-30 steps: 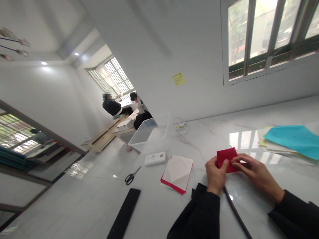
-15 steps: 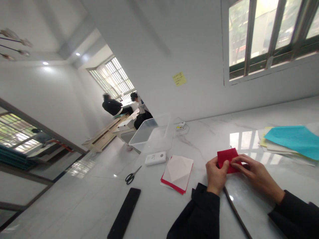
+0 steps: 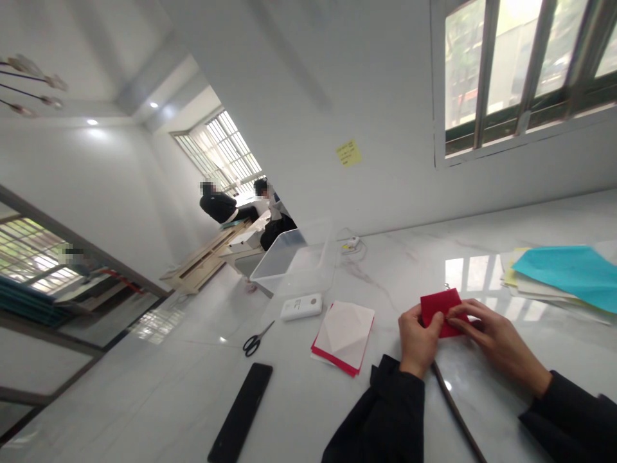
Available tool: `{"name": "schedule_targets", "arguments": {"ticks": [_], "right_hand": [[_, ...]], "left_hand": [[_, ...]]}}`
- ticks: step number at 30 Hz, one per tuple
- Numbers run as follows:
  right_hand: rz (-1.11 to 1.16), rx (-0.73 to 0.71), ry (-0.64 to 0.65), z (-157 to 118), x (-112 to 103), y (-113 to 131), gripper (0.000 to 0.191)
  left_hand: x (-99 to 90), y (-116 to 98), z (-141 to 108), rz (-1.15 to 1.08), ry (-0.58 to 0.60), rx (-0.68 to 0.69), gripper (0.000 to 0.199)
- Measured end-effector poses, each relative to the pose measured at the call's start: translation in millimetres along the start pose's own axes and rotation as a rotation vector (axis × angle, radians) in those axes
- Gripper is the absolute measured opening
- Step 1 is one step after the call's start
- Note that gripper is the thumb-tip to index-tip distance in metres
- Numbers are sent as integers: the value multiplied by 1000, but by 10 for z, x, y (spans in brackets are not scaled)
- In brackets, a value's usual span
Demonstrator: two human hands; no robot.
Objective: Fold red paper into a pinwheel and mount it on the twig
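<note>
A folded piece of red paper (image 3: 439, 305) is held between both hands above the white marble table. My left hand (image 3: 418, 339) grips its left side, with the thumb lying on the front. My right hand (image 3: 489, 334) pinches the paper's right part, thumb and fingertips close to the left thumb. To the left lies a stack of white and red square sheets (image 3: 343, 334). A dark cable (image 3: 456, 408) runs down from beneath the hands.
Leftward are a white box-shaped device (image 3: 301, 307), scissors (image 3: 258, 339), a black flat object (image 3: 241, 411) and a clear plastic bin (image 3: 299, 257). Coloured paper (image 3: 569, 270) lies at the right, below a barred window. People sit in the far background.
</note>
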State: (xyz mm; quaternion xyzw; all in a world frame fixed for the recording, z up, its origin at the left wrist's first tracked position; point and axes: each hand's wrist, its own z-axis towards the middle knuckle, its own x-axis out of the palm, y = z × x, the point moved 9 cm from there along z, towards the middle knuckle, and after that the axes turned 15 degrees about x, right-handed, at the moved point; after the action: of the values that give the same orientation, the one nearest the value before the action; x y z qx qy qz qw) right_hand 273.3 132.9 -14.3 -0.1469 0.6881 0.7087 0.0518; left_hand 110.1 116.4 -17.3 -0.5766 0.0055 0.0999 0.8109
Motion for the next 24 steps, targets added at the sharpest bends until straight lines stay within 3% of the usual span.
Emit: {"name": "schedule_targets", "arguments": {"ticks": [20,24], "right_hand": [[79,21,41,39,23,-94,43],[94,13,55,35,27,-6,40]], "left_hand": [[0,63,11,-61,4,6,25],[9,40,56,-127,29,-7,29]]}}
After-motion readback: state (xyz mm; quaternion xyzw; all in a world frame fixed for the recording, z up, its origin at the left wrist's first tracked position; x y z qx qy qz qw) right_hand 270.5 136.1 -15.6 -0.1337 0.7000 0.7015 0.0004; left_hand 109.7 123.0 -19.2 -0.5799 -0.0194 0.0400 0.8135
